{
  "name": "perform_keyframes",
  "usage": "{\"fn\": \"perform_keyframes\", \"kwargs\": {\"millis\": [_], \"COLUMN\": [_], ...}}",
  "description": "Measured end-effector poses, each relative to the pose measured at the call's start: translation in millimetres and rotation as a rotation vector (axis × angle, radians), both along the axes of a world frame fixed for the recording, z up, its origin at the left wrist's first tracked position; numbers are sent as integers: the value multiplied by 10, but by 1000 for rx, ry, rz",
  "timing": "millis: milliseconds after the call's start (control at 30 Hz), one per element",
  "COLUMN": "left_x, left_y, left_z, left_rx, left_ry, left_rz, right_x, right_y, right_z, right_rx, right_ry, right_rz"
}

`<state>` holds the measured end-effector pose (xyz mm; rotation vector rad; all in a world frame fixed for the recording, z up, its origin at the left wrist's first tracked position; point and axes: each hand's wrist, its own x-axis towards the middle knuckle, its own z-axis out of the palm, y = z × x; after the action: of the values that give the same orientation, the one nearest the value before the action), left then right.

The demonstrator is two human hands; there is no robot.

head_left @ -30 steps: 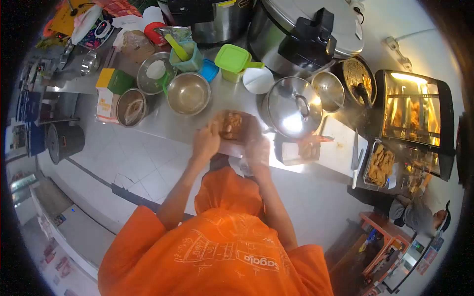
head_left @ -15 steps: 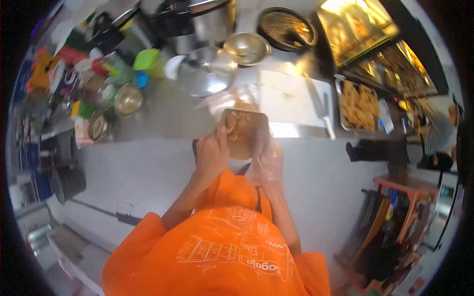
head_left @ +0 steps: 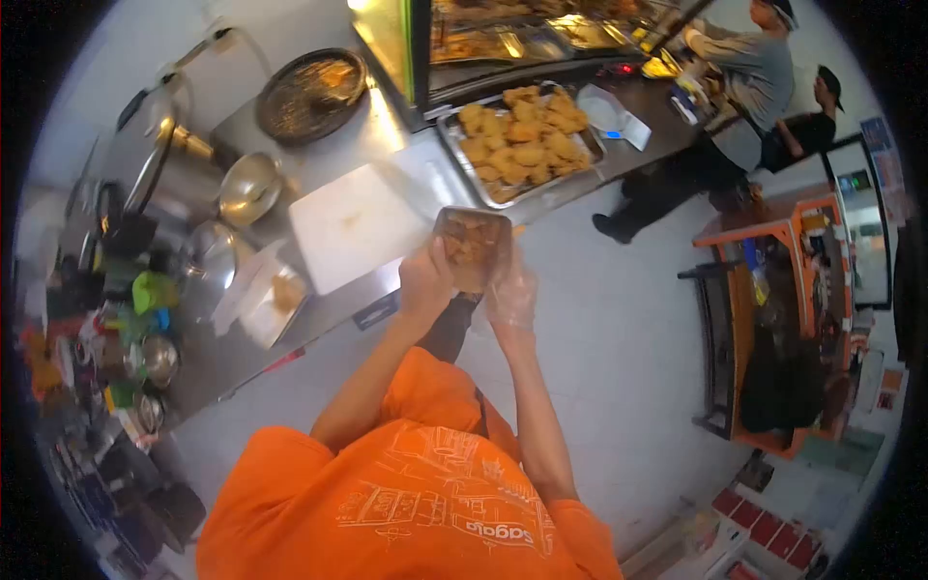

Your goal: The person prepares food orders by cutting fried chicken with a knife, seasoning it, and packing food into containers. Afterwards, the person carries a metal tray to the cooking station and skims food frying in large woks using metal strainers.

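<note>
Both hands grip a clear food box (head_left: pixel 472 246) of fried pieces: left hand (head_left: pixel 425 282) bare, right hand (head_left: pixel 510 295) plastic-gloved. Contents blurred. Tray (head_left: pixel 464 172) beyond holds fried chicken (head_left: pixel 522 140).

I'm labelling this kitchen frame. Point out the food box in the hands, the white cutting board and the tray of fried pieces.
food box (head_left: pixel 471 244), head view, its middle.
white cutting board (head_left: pixel 350 226), head view, bare centre.
tray of fried pieces (head_left: pixel 452 145), head view, left rim.
</note>
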<state>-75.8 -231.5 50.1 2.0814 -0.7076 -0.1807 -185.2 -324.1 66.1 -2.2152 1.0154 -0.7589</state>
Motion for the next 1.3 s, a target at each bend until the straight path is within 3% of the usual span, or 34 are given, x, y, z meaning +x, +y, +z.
{"fn": "perform_keyframes", "kwargs": {"millis": [33,100,167,200,267,367,533,633,667,767,833,867,900,967,1100,1233,1300], "left_x": [-38,6,51,23,65,31,107,167,200,333,372,370,367,274,-152,-706,-922], "left_y": [-210,-743,-1387,-1633,-2149,-2852,-3935,-4246,-4248,-4079,-3801,-3616,-3415,-2991,-2535,-2130,-2067], "left_z": [-34,-59,-149,-223,-240,-67,-204,84,189,242,-144,-176,-185,-313,-201,-666,-756], "left_rx": [-19,-88,-8,49,98,-179,-125,-341,-349,-215,-138,-97,-51,54,32,256,203], "left_ry": [-1,-22,30,67,241,171,216,197,330,239,262,75,-121,93,113,141,170], "left_rz": [-29,-76,-93,-102,-170,-118,-309,-282,-280,-204,-101,-65,-8,178,438,729,843], "right_x": [-58,-84,-94,-105,-188,-170,-255,-345,-348,-231,-86,-132,-184,-141,-45,-197,-307], "right_y": [-280,-791,-1209,-1497,-2026,-2763,-3767,-4446,-4638,-5222,-5591,-5945,-6243,-6833,-7577,-7698,-7611], "right_z": [-279,-318,12,-186,-367,-193,-114,-194,-185,-100,22,-282,-538,-1011,-1239,-1307,-1365], "right_rx": [-31,-1,146,-4,-6,8,348,218,206,236,209,252,-6,-536,-395,-667,-854], "right_ry": [16,58,111,-11,-21,37,63,124,114,35,112,207,270,327,400,329,180], "right_rz": [11,-36,-140,-111,-47,-118,-266,-229,-218,-234,-287,-329,-279,-142,-114,-5,6]}}
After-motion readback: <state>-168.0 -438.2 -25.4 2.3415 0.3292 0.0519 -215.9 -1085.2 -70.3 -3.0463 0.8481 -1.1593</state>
